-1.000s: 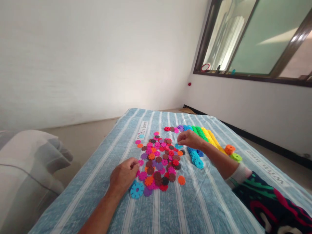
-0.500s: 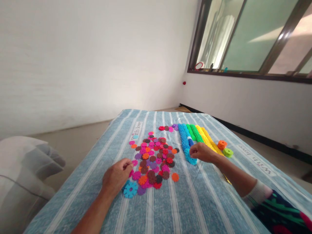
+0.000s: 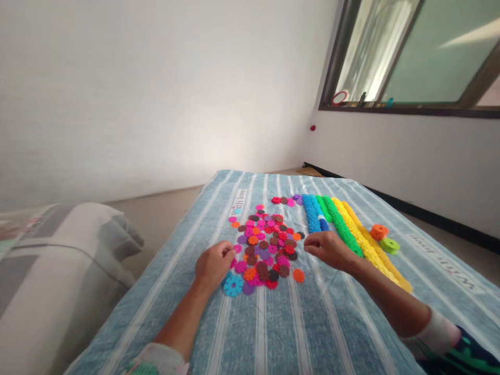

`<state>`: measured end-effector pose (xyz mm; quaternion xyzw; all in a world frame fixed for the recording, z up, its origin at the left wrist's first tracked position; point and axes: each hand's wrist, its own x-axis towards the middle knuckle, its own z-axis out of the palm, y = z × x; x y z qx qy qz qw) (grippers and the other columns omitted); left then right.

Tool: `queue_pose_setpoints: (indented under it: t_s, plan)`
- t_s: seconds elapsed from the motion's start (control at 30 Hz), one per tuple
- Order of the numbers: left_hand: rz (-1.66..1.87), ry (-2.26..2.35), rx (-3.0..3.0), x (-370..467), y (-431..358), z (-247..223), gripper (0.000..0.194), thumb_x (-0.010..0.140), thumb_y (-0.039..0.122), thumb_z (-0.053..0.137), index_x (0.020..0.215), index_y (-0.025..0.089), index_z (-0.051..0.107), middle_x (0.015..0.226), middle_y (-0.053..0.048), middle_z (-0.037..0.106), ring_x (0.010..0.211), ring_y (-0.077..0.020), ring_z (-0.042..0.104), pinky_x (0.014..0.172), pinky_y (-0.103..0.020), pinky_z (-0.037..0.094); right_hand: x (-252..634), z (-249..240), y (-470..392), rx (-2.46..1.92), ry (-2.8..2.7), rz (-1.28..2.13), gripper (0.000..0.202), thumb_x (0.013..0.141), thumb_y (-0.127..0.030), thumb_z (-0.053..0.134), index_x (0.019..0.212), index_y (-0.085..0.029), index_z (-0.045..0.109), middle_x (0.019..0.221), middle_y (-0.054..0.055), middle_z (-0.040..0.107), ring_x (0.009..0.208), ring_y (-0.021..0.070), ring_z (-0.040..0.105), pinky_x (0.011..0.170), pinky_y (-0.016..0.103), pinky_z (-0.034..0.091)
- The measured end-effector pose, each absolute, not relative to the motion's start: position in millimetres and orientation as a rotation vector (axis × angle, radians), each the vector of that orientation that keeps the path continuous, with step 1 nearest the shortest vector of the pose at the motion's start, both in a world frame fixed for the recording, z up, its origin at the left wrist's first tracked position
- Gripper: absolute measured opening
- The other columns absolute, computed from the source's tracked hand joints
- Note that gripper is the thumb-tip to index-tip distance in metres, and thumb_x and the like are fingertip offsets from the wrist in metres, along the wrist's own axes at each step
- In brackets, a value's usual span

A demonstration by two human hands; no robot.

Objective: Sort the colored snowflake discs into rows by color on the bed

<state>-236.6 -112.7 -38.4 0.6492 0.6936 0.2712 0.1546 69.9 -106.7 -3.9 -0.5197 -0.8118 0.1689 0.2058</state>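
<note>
My left hand (image 3: 214, 264) is closed in a pinch at the left edge of a loose pile of flower-shaped plastic discs (image 3: 269, 249), in pink, red, brown, orange, purple and black. Whatever its fingertips hold, if anything, is hidden. Just below them lies a larger-looking blue notched disc (image 3: 233, 285). My right hand (image 3: 327, 249), its fingers curled together, hovers at the near end of a row of blue discs (image 3: 311, 211) and covers that end. What it grips cannot be made out. Beside it run the green row (image 3: 339, 229) and the yellow row (image 3: 363, 239).
A striped blue cloth (image 3: 269, 333) covers the table. An orange stack (image 3: 378, 232) and a lime-green stack (image 3: 389, 245) stand at the right. Small red, brown, pink and purple discs (image 3: 284, 200) line up at the back. Grey-white draped fabric (image 3: 78, 281) bulges at the left.
The view has turned left, so everything sits further right. My right hand has shifted toward the pile and now covers the blue row's near end. My left hand stays at the pile's left edge.
</note>
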Motion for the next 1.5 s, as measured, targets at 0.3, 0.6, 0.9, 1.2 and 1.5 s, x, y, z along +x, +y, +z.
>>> queue_pose_setpoints:
  t_s: [0.3,0.6,0.9,1.2,1.5]
  plan:
    - [0.827,1.967,1.863,-236.9,-116.9,-41.3,0.019,0.076,0.026,0.049,0.075,0.018,0.066,0.067,0.0,0.066,0.065,-0.0135,0.058,0.06,-0.022,0.037,-44.2,-7.6,-145.1,-1.039,-2.59,0.348,0.016,0.083,-0.017,0.055,0.07,-0.019,0.064,0.077,0.001,0.062,0.071,0.013,0.054,0.062,0.023,0.036]
    - [0.88,1.93,1.81,-238.9,-117.2,-42.0,0.02,0.078,0.027,0.05,0.076,0.018,0.067,0.073,-0.002,0.069,0.07,-0.014,0.059,0.063,-0.022,0.039,-92.9,-24.2,-150.1,-1.081,-2.684,0.141,0.027,0.08,-0.036,0.064,0.09,-0.011,0.067,0.111,0.016,0.056,0.107,0.0319,0.046,0.087,0.045,0.041]
    - [0.852,1.915,1.851,-240.5,-116.0,-40.1,0.02,0.075,0.028,0.048,0.074,0.018,0.065,0.068,0.0,0.067,0.067,-0.0145,0.059,0.061,-0.023,0.038,-89.0,-27.8,-150.0,-0.975,-2.459,0.386,0.005,0.075,-0.019,0.069,0.079,-0.018,0.065,0.091,0.005,0.064,0.092,0.0209,0.056,0.081,0.032,0.044]
    - [0.826,1.927,1.838,-240.6,-113.2,-38.3,0.025,0.074,0.036,0.046,0.076,0.02,0.065,0.066,0.001,0.067,0.066,-0.0158,0.06,0.061,-0.024,0.039,13.7,-13.2,-117.5,-1.208,-2.032,0.498,0.015,0.075,-0.008,0.062,0.065,-0.018,0.066,0.088,0.005,0.067,0.086,0.0173,0.062,0.079,0.028,0.046]
    - [0.822,1.912,1.84,-244.4,-105.5,-43.0,0.026,0.073,0.038,0.045,0.076,0.02,0.064,0.066,0.001,0.066,0.066,-0.0168,0.061,0.062,-0.025,0.039,118.4,-20.0,-99.2,-1.456,-1.968,0.279,0.015,0.077,-0.019,0.058,0.068,-0.018,0.07,0.09,0.007,0.068,0.087,0.0218,0.063,0.079,0.033,0.046]
